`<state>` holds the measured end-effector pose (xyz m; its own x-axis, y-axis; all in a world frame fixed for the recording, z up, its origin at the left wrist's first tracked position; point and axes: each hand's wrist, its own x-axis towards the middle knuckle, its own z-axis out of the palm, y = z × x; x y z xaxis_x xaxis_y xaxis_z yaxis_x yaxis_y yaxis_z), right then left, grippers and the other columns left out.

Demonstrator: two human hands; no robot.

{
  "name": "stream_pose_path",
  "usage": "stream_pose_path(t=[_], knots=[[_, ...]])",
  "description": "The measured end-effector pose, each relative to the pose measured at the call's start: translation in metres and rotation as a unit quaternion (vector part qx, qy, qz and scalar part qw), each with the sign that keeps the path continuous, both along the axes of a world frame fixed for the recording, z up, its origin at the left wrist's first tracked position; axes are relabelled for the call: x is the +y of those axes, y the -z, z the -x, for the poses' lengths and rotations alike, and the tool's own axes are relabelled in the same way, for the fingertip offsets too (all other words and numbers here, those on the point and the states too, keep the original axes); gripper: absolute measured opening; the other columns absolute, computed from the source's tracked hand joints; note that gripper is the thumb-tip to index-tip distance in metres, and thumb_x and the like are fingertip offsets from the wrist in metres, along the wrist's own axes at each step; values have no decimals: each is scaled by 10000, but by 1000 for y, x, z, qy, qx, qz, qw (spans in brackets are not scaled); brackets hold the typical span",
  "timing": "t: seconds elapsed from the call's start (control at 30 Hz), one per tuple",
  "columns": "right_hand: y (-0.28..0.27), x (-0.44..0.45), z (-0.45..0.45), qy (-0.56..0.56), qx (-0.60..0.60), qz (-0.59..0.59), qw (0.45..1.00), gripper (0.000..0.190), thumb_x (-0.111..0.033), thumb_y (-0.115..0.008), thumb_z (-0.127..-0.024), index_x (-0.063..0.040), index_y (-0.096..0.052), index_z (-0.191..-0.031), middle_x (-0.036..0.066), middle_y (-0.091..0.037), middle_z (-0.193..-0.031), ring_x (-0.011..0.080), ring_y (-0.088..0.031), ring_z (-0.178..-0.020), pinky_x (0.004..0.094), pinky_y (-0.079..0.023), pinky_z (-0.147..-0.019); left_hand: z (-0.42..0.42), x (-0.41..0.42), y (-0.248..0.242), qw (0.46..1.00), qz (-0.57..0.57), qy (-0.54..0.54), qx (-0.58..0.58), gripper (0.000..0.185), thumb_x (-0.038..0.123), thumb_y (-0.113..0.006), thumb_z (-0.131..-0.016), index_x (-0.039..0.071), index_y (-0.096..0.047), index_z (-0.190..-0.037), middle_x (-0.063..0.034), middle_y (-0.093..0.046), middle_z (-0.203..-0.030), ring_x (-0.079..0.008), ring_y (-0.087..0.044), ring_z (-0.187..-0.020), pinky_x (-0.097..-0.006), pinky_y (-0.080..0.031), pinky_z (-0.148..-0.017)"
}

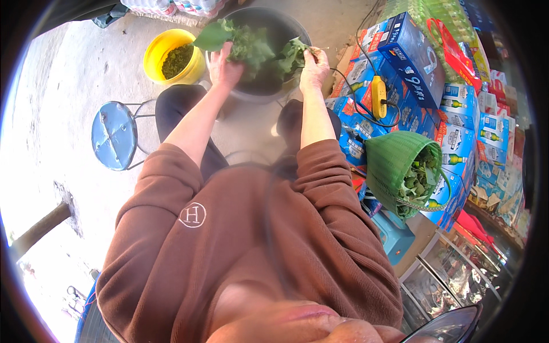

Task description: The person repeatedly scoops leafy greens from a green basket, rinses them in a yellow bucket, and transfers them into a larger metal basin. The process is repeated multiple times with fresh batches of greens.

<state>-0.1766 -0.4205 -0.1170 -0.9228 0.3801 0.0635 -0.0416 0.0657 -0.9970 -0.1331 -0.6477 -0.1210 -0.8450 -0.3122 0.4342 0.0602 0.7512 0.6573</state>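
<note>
My left hand (225, 70) grips a bunch of leafy green stems (251, 47) above a large dark basin (281, 19). One broad leaf sticks out past its fingers to the left. Between the fingertips of my right hand (315, 68) is a smaller leafy sprig (295, 53), over the basin's right side. Leaves partly hide the basin's inside, so its contents are hard to make out. Left of the basin stands a yellow bucket (150, 53) with small green plant pieces (177, 61) in it.
A blue round stool (113, 135) is at the left. On the right, a green woven basket (381, 171) holds leaves beside stacked blue cartons (456, 150). A yellow power strip (379, 96) with black cords lies on the cartons. Wrapped bottle packs (197, 6) stand behind the basin.
</note>
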Motion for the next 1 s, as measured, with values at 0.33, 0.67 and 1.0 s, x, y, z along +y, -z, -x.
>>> stream_pose_path(t=[0.33, 0.67, 1.0], knots=[[-48, -3, -3, 52, 17, 70, 996, 266, -188, -547, -1008, 3, -612, -1181, 74, -649, -1088, 158, -588, -988, 300, -478, -866, 1, -1, 2, 1000, 3, 14, 6, 391, 132, -730, -715, 111, -558, -1065, -184, -615, -1090, -440, -540, -1051, -501, -459, -889], [-58, -15, -3, 64, 13, 114, 991, 286, -221, -566, -986, 6, -615, -1152, 82, -645, -1051, 171, -592, -937, 321, -487, -824, 2, -1, 6, 1000, 11, 13, 21, 361, 111, -720, -708, 103, -568, -1035, -188, -629, -1070, -442, -564, -997, -501, -473, -856], [-27, -20, 0, -10, 0, 247, 969, 231, -181, -625, -969, -48, -663, -1154, 116, -684, -1134, 192, -627, -1074, 341, -502, -952, -8, 2, -9, 997, -17, 4, -71, 468, 131, -703, -709, 190, -623, -1167, -157, -564, -1278, -369, -532, -1176, -439, -483, -973]])
